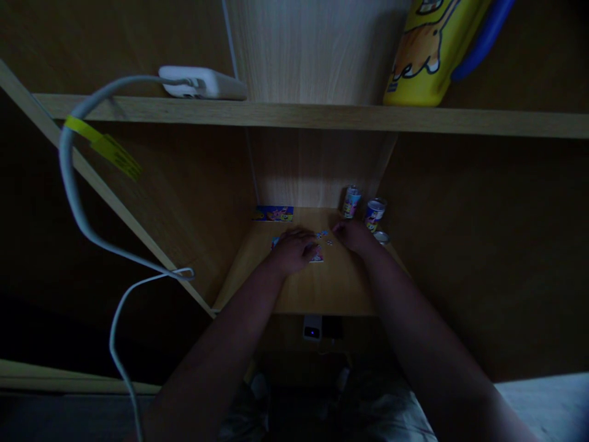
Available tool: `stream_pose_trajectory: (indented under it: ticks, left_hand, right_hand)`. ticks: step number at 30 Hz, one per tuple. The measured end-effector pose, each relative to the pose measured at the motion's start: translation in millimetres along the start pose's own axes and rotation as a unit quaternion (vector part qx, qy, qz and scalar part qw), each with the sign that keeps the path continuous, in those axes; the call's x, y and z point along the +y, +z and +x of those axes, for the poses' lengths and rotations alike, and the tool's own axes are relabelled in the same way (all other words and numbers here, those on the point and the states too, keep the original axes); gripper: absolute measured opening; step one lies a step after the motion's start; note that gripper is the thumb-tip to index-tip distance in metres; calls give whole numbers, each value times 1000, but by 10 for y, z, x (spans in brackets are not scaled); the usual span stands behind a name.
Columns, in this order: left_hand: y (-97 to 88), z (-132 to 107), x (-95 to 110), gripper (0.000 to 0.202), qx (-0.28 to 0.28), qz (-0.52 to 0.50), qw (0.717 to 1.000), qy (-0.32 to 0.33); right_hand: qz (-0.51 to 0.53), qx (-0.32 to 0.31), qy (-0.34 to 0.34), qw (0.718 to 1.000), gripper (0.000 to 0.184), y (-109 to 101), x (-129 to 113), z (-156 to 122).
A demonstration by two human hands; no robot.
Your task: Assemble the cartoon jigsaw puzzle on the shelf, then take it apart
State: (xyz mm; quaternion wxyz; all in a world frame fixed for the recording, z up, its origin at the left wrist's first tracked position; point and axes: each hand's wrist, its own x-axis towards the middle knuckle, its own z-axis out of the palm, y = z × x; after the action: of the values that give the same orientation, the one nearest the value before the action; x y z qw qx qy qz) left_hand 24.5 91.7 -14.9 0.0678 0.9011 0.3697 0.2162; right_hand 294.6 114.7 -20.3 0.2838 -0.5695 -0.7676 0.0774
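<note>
My left hand lies with its fingers stretched over a colourful jigsaw puzzle on the lower shelf board. The hand covers most of the puzzle; only its edges show. Between my hands lie several small loose jigsaw pieces. My right hand is just right of these pieces, its fingers curled together. Whatever it may hold is hidden or too small to make out. Two small printed tins stand behind it, one tin at the back and an uncovered tin farther right.
A round metal lid lies beside my right wrist. At the back left is a flat printed picture card. The upper shelf carries a white charger with a hanging cable and a yellow cup with a blue handle.
</note>
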Motion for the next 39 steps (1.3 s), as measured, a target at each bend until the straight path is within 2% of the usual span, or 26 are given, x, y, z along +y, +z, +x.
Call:
stream_pose_trajectory:
  ticks: [4,7,11,16,19,22,32,39]
  left_hand:
    - [2,1,21,38,-26,-5,999,22]
    - [-2,7,32,41,-38,-1,999,11]
    - [-17,7,38,44,-33,11,999,-20]
    - [-38,-6,58,43,-37,6,999,5]
    - [-45,-11,67,40,-31,-2,999,10]
    - [-53,-12,72,37,-20,-8,1000,13]
    - [-75,-4,69,30,-19,-12,999,27]
    - [-72,-1,60,29,-12,-2,1000,11]
  right_hand:
    - [0,17,-35,999,30,48,-64,18]
    - [-5,-1,-54,999,32,50,-91,17]
    - [-18,-18,-44,999,32,34,-74,7]
    - [5,-23,-84,996,33,78,-67,19]
    - [21,4,-105,994,30,85,-65,23]
    - [21,18,-97,995,26,53,-50,10]
    - [16,-24,-85,996,35,27,-92,1]
    - [2,-2,-69,998,34,-62,-75,-22]
